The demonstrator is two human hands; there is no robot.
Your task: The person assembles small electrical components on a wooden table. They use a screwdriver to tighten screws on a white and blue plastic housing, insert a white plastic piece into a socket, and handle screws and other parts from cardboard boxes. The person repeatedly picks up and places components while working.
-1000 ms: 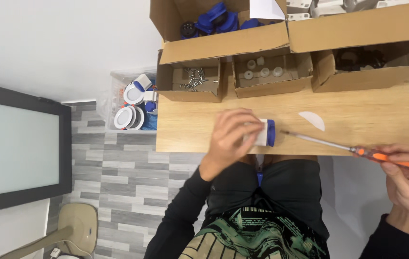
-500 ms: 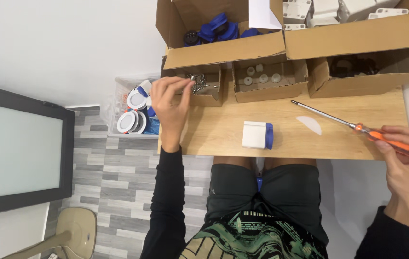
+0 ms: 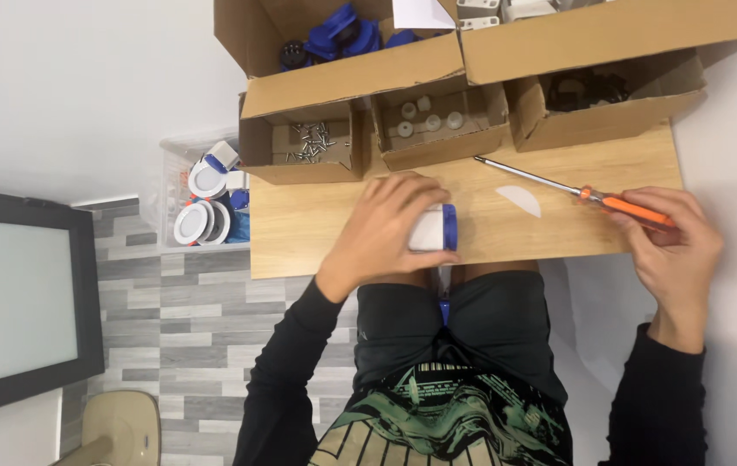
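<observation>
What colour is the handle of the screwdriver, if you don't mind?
Orange, seen in the head view: the screwdriver handle sits in the right hand.

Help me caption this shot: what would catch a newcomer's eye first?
The left hand covering a white and blue part at the middle of the wooden table. Next, the orange-handled screwdriver in the right hand, its tip pointing toward the open cardboard boxes along the far edge, one holding screws.

Three small open brown cardboard boxes (image 3: 303, 147) (image 3: 439, 125) (image 3: 601, 95) stand in a row just beyond the left hand (image 3: 381, 229), with larger brown cartons (image 3: 351, 73) (image 3: 610, 34) behind them. A dark-framed, pale grey screen (image 3: 14, 302) lies far left of that hand.
</observation>
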